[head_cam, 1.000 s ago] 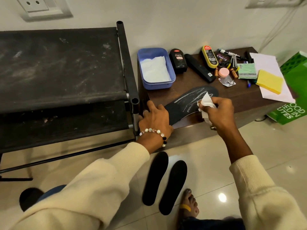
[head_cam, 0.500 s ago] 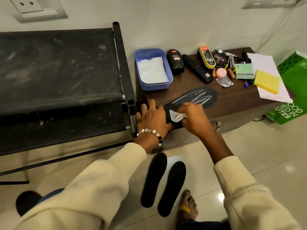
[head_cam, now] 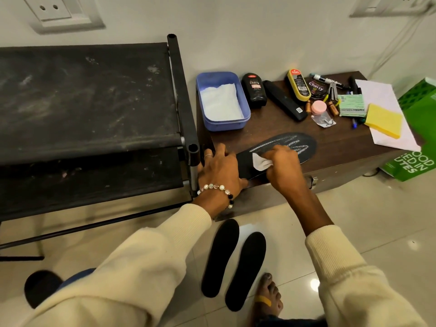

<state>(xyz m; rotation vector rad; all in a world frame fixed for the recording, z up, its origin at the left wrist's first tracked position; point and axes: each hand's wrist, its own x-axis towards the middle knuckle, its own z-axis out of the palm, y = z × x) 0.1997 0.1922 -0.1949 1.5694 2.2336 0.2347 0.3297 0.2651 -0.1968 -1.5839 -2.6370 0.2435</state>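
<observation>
A dark insole [head_cam: 305,147] is lying flat on the near part of the brown desk [head_cam: 342,147], its toe end pointing right and its heel end reaching the front edge. Pale zigzag lines are showing along its top.

The right hand [head_cam: 283,166] is resting on the middle of the insole, and its grip is clamped on a small white cloth [head_cam: 260,162], which is pressing against the insole's surface nearer the heel. The left hand [head_cam: 219,169] is lying at the desk's front left corner, just beside the heel end; its grip is apart, with the fingers spread flat on the wood and the thumb side touching the insole. A beaded bracelet [head_cam: 215,187] is sitting on that wrist.

Behind the insole, a blue tub [head_cam: 245,114] is holding something white, and a black polish bottle [head_cam: 254,90] is lying just beside it. Further right, a yellow sponge [head_cam: 383,120] is lying on a sheet of white paper, among pens and other small items.

A black shoe rack [head_cam: 82,95] is standing to the left, touching the desk. On the tiled floor below, two more black insoles [head_cam: 220,258] are lying side by side, near a bare foot [head_cam: 267,298]. A green box [head_cam: 417,138] is leaning at the desk's right end.
</observation>
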